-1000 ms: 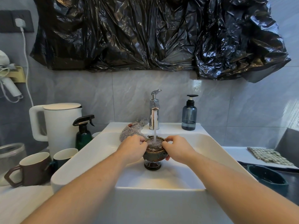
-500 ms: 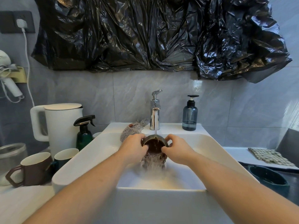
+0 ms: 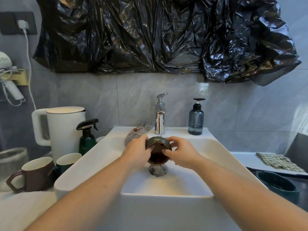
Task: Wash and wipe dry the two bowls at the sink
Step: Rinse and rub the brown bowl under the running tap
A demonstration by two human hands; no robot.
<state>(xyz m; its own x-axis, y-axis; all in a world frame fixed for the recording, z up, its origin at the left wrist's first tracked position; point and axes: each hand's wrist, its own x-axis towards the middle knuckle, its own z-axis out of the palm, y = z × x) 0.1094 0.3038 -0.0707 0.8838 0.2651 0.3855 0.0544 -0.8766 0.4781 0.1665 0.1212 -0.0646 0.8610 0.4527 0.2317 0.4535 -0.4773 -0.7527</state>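
A small dark brown bowl is held over the white sink, tipped toward me so its mouth faces down and forward. My left hand grips its left side and my right hand grips its right side. Water runs from the chrome tap onto the bowl's back and pours off onto the drain. A second bowl, dark green, sits on the dark counter at the right. A checked cloth lies on the white ledge beyond it.
A patterned rag lies on the sink's back left rim. A blue soap bottle stands right of the tap. At the left stand a white kettle, a green spray bottle, two mugs and a glass jar.
The bowl was upright and filling under the tap; both hands have tipped it forward, and the water has poured out into the sink.
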